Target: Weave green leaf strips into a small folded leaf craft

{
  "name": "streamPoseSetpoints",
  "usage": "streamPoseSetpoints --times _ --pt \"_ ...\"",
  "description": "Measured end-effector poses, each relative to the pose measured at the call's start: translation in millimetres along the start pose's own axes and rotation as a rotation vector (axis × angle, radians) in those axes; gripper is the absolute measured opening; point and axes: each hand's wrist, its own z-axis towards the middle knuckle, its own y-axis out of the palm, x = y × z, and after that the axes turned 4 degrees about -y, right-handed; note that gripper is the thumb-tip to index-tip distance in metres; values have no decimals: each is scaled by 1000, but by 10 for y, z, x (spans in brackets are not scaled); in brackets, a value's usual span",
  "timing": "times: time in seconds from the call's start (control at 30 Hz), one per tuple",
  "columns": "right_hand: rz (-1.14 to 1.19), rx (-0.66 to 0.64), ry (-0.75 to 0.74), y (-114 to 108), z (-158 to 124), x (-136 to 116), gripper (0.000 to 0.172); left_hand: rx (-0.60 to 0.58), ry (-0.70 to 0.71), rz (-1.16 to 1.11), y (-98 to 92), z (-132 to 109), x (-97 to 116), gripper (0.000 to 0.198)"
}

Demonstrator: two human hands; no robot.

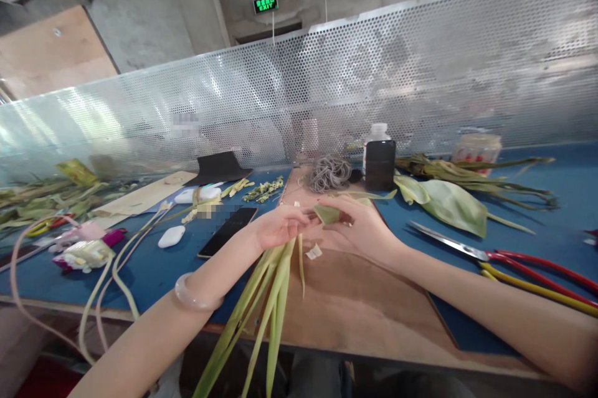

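Observation:
My left hand [280,227] is closed around a bunch of long green leaf strips [266,304] that trail down over the table's front edge. My right hand [359,227] pinches a small folded green leaf piece [327,214] where the strips meet, right beside my left fingertips. Both hands work over a brown wooden board [355,304]. A pale bangle [196,295] sits on my left wrist. A small leaf scrap [314,252] lies on the board below the hands.
Red-and-yellow-handled scissors [514,261] lie at right on the blue table [149,267]. Behind are broad green leaves [448,202], a dark bottle [379,164], a coil of grey string [329,172], a phone [228,231], and a perforated metal screen [420,80].

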Motion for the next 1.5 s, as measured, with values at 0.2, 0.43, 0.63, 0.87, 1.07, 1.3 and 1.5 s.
streamPoseSetpoints --times 0.2,0.43,0.63,0.87,1.07,1.3,1.5 --pt "173 0 140 12 -2 16 35 122 135 179 82 7 -45 29" --pt "320 28 227 -33 33 -70 34 188 255 460 60 25 -103 49" --pt "459 44 269 -30 61 -5 31 241 352 669 89 32 -102 55" --pt "557 42 304 -6 51 31 32 374 424 1036 166 -29 -67 50" --pt "658 54 363 -19 55 58 36 453 438 1103 148 -48 -82 50" --pt "675 27 444 -68 61 64 41 420 497 1045 123 -30 -108 46" --pt "804 -1 495 -105 62 56 35 463 576 1056 125 -48 -69 40"
